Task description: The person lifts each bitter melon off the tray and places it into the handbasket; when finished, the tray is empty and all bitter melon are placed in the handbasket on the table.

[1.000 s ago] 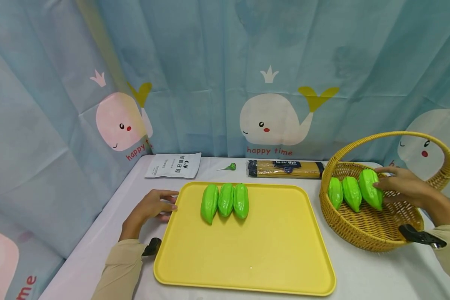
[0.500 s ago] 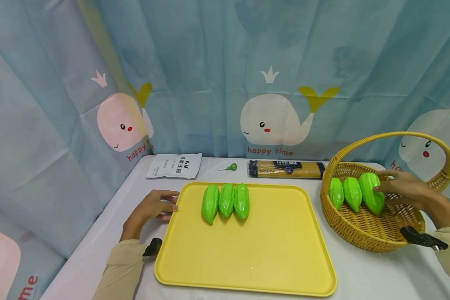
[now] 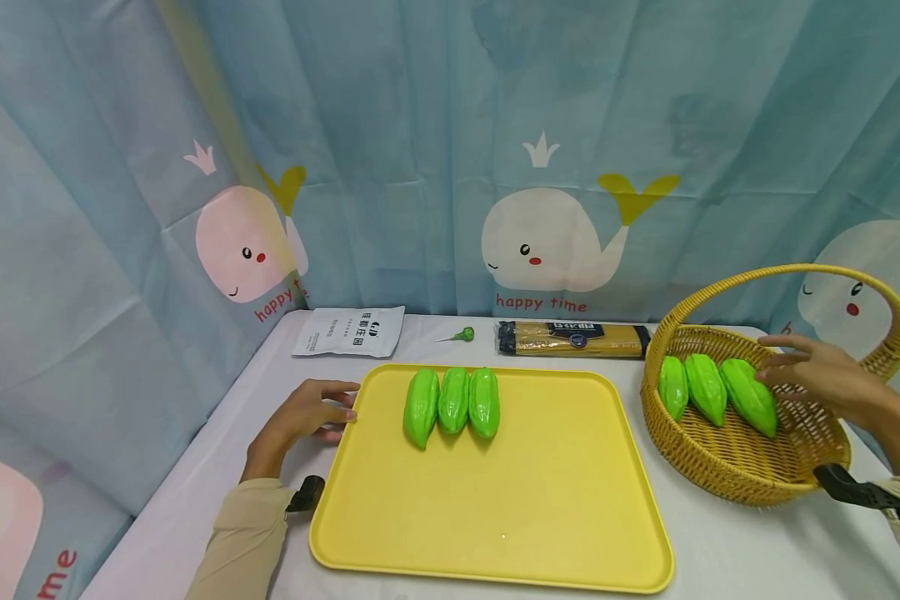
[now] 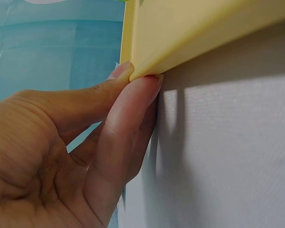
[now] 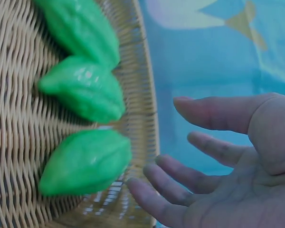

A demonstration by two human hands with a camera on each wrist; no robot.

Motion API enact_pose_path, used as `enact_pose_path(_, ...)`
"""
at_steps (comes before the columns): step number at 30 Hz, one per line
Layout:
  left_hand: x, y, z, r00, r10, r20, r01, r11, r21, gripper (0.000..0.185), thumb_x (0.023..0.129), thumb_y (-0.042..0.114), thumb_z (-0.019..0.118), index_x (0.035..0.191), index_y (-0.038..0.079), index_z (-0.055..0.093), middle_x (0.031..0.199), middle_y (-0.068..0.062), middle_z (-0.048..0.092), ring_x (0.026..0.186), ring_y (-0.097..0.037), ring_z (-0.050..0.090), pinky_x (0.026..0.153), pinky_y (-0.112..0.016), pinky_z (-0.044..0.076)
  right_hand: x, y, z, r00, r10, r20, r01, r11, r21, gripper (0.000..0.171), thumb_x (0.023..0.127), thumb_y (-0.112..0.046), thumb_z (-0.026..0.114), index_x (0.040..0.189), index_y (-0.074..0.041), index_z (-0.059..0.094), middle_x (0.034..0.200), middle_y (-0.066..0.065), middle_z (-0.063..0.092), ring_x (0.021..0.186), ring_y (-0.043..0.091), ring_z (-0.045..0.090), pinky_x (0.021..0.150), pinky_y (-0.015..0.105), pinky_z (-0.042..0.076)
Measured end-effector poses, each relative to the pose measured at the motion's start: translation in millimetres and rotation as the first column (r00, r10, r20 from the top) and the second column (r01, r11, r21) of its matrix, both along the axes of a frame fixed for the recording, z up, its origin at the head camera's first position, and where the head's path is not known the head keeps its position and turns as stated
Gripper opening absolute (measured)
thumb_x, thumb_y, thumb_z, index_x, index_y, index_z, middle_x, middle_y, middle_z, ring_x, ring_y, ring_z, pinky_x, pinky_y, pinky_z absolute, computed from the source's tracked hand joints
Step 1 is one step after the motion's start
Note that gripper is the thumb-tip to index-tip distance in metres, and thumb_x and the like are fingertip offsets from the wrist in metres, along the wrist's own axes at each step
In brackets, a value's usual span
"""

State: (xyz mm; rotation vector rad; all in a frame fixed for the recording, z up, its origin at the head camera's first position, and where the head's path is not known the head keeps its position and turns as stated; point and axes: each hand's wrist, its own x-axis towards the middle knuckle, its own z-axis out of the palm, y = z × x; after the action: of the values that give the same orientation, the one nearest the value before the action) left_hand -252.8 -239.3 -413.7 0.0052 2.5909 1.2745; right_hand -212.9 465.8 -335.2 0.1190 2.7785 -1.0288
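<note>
A yellow tray (image 3: pixel 555 500) carries three green gourds (image 3: pixel 453 402) side by side near its far edge. My left hand (image 3: pixel 336 405) rests on the table with straight fingers touching the tray's left rim (image 4: pixel 147 42); the left wrist view shows fingertips (image 4: pixel 142 88) against the rim's underside. At the right a wicker basket (image 3: pixel 727 483) with a hoop handle holds three more green gourds (image 3: pixel 705 387). My right hand (image 3: pixel 783 367) hovers inside the basket with fingers spread, just right of the rightmost gourd (image 3: pixel 750 398) and holding nothing. The right wrist view shows the spread fingers (image 5: pixel 180 156) beside that gourd (image 5: pixel 85 161).
Along the table's back lie a white packet (image 3: pixel 348 331), a small green lollipop (image 3: pixel 461 335) and a pack of spaghetti (image 3: pixel 573 337). A whale-print curtain (image 3: pixel 450 167) closes off the back and left. Black wrist mounts (image 3: pixel 303 493) sit by both sleeves.
My right hand has let go of the rightmost gourd, which now lies flatter and lower in the basket. The fingers have spread and drawn slightly right. The left hand has not moved.
</note>
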Motion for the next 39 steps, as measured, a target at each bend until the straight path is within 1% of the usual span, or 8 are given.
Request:
enact_pose_path(6,-0.2,-0.5,0.6,1.000,-0.008,-0.009,0.008,1.000,-0.003,0.056,0.096,0.012,0.077,0.149,0.003,0.060,0.133,-0.023,0.066,0.078,-0.016,0.065,0.066,-0.029,0.059,16.5,-17.7,9.4,0.996,-0.020,-0.092,0.022,0.999,0.027,0.081,0.109,-0.029,0.061,0.162,0.013,0.017,0.152,0.051,0.030,0.103,0.028,0.070,0.084,0.044,0.064)
enact_pose_path(9,-0.6,-1.4,0.6,1.000,-0.012,-0.011,0.012,1.000,-0.005,0.057,0.096,0.013,0.077,0.149,0.003,0.060,0.132,-0.022,0.066,0.079,-0.016,0.065,0.066,-0.029,0.059,23.3,-29.1,11.8,0.990,-0.015,-0.139,0.019,1.000,0.023,0.083,0.108,-0.034,0.064,0.162,0.012,0.022,0.153,0.048,0.032,0.094,0.001,0.065,0.078,0.033,0.063)
enact_pose_path(13,-1.1,-2.3,0.2,1.000,-0.014,-0.007,0.014,1.000,-0.002,0.057,0.096,0.013,0.078,0.149,0.003,0.060,0.132,-0.022,0.066,0.079,-0.016,0.064,0.066,-0.029,0.059,30.7,-45.7,12.2,0.983,-0.018,-0.184,0.014,1.000,-0.019,0.084,0.106,-0.039,0.065,0.163,0.009,0.026,0.155,0.041,0.037,0.088,-0.018,0.055,0.074,0.022,0.059)
enact_pose_path(17,-0.6,-2.7,-0.3,1.000,-0.018,-0.009,0.018,1.000,0.009,0.057,0.096,0.012,0.078,0.149,0.002,0.060,0.132,-0.022,0.066,0.078,-0.016,0.065,0.065,-0.029,0.059,37.8,-64.5,15.2,0.983,-0.020,-0.180,0.012,0.999,-0.046,0.085,0.104,-0.044,0.067,0.164,0.003,0.029,0.155,0.029,0.045,0.091,-0.019,0.055,0.075,0.019,0.055)
enact_pose_path(24,-0.6,-1.5,-0.9,1.000,-0.007,0.001,0.007,1.000,0.003,0.056,0.096,0.012,0.077,0.149,0.004,0.060,0.132,-0.021,0.067,0.079,-0.016,0.065,0.067,-0.028,0.058,50.0,-96.8,12.7,0.970,0.044,-0.240,-0.090,0.978,-0.187,0.059,0.105,-0.026,0.070,0.155,-0.007,0.047,0.128,-0.023,0.058,0.100,-0.006,0.065,0.077,0.026,0.061)
enact_pose_path(29,-0.8,-1.7,-0.3,1.000,-0.012,-0.002,0.012,1.000,0.011,0.056,0.096,0.012,0.077,0.149,0.003,0.060,0.133,-0.021,0.066,0.079,-0.015,0.065,0.066,-0.028,0.059,51.5,-120.0,9.9,0.962,0.102,-0.253,-0.174,0.944,-0.281,0.052,0.104,-0.019,0.071,0.151,-0.010,0.053,0.121,-0.019,0.068,0.103,0.004,0.072,0.078,0.033,0.064)
enact_pose_path(34,0.1,-2.2,-1.0,1.000,-0.019,-0.007,0.020,0.999,0.047,0.056,0.096,0.009,0.077,0.149,0.002,0.060,0.133,-0.023,0.066,0.075,-0.015,0.067,0.065,-0.028,0.060,45.7,-147.3,5.8,0.959,0.151,-0.241,-0.224,0.923,-0.313,0.055,0.102,-0.020,0.073,0.151,-0.004,0.052,0.125,-0.005,0.070,0.107,0.006,0.071,0.084,0.033,0.064)
enact_pose_path(39,0.1,-1.7,-1.9,1.000,-0.023,-0.009,0.023,0.998,0.061,0.056,0.096,0.007,0.076,0.149,0.001,0.059,0.133,-0.023,0.065,0.074,-0.015,0.068,0.064,-0.028,0.060,36.7,-173.9,-2.2,0.953,0.210,-0.219,-0.283,0.877,-0.389,0.057,0.102,-0.018,0.072,0.152,0.001,0.050,0.127,0.010,0.066,0.106,0.009,0.070,0.085,0.036,0.064)
